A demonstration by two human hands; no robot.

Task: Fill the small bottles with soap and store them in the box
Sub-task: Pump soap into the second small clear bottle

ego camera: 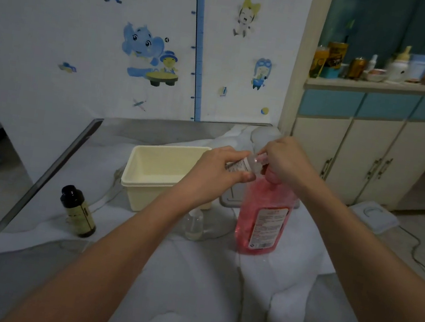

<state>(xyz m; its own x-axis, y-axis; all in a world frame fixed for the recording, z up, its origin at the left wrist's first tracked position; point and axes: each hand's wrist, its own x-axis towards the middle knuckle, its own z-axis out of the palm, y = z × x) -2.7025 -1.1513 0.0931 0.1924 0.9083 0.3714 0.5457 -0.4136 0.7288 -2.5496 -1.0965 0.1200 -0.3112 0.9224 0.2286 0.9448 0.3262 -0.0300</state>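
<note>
Two bare hands met over the far right part of a steel-topped table [41, 164], its smooth grey surface mostly draped with a rumpled white cloth [216, 284]. The left hand [212, 171] gripped a small labelled bottle [242, 165], a clear plastic cylinder with a white printed label, held tilted with its neck towards the right; the fingers and thumb were curled round its body. The right hand [285, 160] had its fingertips drawn together and pinched on the top end of that same bottle, though whether on a cap or the bare neck could not be told. Directly beneath both hands stood one large soap bottle [263, 217], translucent plastic filled with pink liquid, upright on the cloth, with a white and orange label facing the camera; its top was hidden under the right hand. One cream box [163, 170], rectangular, smooth plastic with a rolled rim, sat open to the left of the soap bottle. One second small bottle [194, 222], clear and rounded at the shoulder, stood upright in front of the box and just beside the soap bottle, a little pale yellowish liquid at its bottom. One dark bottle [77, 210], brown glass or plastic with a black screw cap and a tan label, stood apart at the cloth's left edge. One grey flat piece [231, 193] with rounded corners lay behind the soap bottle, partly hidden.
</note>
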